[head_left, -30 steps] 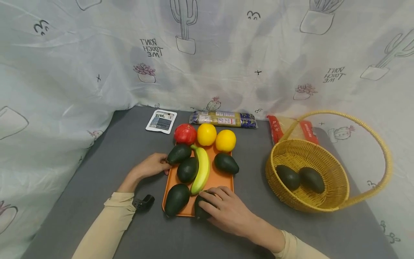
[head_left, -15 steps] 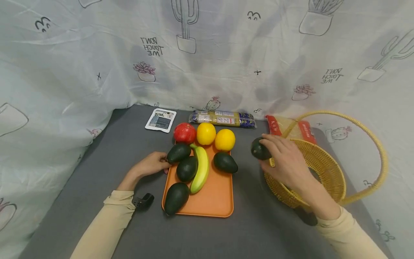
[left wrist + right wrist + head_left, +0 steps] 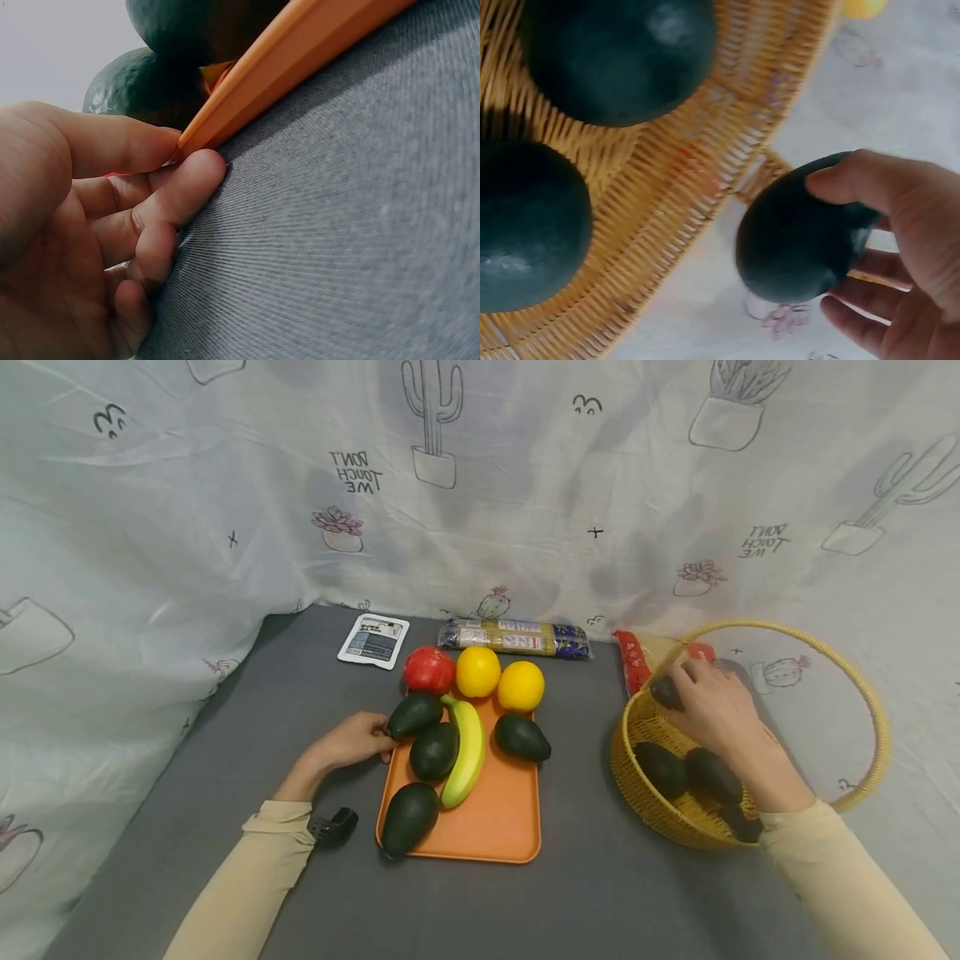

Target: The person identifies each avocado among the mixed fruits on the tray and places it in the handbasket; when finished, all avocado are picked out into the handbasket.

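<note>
White curtain [image 3: 487, 485] with drawings of potted cacti hangs behind the grey table [image 3: 577, 877]. On the table's right side stands a yellow wicker basket [image 3: 652, 814] with a tall handle, and two avocados [image 3: 661, 770] are visible lying inside it. Near the middle is an orange tray [image 3: 495, 827]. Behind the tray lies a long package [image 3: 516, 639] with blue ends, and behind the basket a red-marked bag [image 3: 633, 660], partly hidden. One banana [image 3: 467, 756] lies lengthwise on the tray. Hands are well apart: the right hand [image 3: 712, 706] grips an avocado [image 3: 799, 236] near the far rim of the basket, and the left hand [image 3: 351, 742] pinches the tray's left edge between thumb and finger. Beyond the left hand is a flat white pack [image 3: 373, 641]. Four more avocados [image 3: 433, 752] lie on the tray, three left of the banana, one across the right rim. At its far end sit a red pomegranate [image 3: 429, 670] and two round yellow fruits [image 3: 477, 672].
</note>
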Motion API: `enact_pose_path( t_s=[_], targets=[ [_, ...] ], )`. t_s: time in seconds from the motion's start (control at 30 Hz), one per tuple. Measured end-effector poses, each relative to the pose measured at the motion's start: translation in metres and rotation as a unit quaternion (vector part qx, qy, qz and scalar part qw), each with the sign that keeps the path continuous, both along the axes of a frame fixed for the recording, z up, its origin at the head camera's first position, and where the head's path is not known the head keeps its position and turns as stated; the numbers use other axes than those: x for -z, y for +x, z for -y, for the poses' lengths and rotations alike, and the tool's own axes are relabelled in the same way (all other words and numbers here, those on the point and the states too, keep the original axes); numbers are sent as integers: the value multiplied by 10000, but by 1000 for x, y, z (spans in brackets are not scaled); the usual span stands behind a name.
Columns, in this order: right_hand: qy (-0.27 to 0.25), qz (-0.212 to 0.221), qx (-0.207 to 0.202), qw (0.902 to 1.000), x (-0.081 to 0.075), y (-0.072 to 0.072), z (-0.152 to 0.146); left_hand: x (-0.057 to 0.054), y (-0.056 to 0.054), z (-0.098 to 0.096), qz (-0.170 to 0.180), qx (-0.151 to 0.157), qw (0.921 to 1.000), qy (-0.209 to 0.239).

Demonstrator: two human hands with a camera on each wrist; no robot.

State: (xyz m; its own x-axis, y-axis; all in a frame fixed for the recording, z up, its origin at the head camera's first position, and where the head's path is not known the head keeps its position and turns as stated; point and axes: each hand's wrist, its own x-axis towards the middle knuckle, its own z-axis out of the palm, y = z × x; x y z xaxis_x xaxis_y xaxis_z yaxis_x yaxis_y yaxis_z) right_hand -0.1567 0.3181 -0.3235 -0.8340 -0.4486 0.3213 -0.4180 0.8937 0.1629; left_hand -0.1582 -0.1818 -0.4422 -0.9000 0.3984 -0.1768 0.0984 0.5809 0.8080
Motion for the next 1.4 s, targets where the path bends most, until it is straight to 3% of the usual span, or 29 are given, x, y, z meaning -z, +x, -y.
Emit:
enact_pose_path(
  t_s=[0.2, 0.4, 0.83, 1.23, 1.4],
  targets=[
    [545, 776, 260, 9952, 15, -12, -5, 2, 3, 0, 35, 7, 10000, -6],
    [704, 1566, 581, 9834, 28, -23, -8, 3, 3, -2, -8, 54, 10000, 2],
    [609, 2415, 650, 9663, 39, -33, -12, 1, 4, -5, -5, 22, 10000, -13],
    [332, 2458, 542, 9672, 27, -30, -11, 3, 2, -4, -9, -6, 10000, -21],
    [116, 1819, 473, 9821, 10, -22, 9, 2, 0, -2, 8, -48, 10000, -23]
  ],
)
